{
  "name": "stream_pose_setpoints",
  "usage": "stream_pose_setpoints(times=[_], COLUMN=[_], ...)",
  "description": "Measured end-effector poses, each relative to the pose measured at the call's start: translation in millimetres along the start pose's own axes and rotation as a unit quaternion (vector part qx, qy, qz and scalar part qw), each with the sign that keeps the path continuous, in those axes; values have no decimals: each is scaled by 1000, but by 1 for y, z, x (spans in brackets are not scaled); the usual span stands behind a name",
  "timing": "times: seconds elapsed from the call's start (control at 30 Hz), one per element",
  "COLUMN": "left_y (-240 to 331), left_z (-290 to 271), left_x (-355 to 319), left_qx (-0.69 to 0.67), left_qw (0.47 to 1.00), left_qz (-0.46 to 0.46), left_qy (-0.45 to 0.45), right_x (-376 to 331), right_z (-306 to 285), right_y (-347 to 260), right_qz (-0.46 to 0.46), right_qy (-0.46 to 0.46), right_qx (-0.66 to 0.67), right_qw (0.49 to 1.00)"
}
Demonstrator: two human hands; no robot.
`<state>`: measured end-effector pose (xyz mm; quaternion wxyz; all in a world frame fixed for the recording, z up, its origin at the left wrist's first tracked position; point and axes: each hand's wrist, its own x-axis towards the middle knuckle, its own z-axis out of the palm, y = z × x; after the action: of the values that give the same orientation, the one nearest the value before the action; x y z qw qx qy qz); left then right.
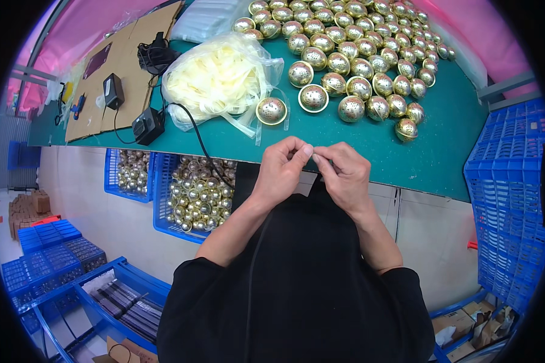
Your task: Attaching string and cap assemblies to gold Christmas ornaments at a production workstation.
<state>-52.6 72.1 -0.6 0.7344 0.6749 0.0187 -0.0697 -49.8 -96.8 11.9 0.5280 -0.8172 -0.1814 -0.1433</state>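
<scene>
My left hand [281,168] and my right hand [346,175] meet at the near edge of the green table [254,144]. Thumb and forefinger of each are pinched together, their tips almost touching. Whatever lies between them is too small or hidden to make out. Beyond the hands, a gold perforated ball with a rim [271,111] sits apart from the others. Beside it, a clear plastic bag [215,85] spills pale yellow ribbon-like strips. Many similar gold balls [358,88] cover the far middle and right of the table.
On the left, cardboard [94,124] carries black adapters [113,91] and a black cable. Blue crates [162,209] of gold balls stand below the table. Stacked blue crates [507,199] rise at the right. A blue rack [94,290] stands lower left.
</scene>
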Motion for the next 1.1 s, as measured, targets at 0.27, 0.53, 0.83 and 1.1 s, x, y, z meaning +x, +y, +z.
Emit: stream_pose_setpoints(times=[0.27,0.53,0.83,1.1], left_y=[8,19,22,0], left_z=[-11,-38,-36,-20], left_x=[5,40,32,17], left_qx=[172,533,451,298], left_qw=[972,779,809,919], left_qz=[142,283,343,256], left_qy=[79,174,156,-16], right_x=[8,14,21,20], right_z=[12,15,13,7], right_y=[4,17,20,22], right_qz=[-77,79,93,8], right_qy=[11,35,29,14], right_qx=[-39,84,97,23], right_qw=[996,993,990,1000])
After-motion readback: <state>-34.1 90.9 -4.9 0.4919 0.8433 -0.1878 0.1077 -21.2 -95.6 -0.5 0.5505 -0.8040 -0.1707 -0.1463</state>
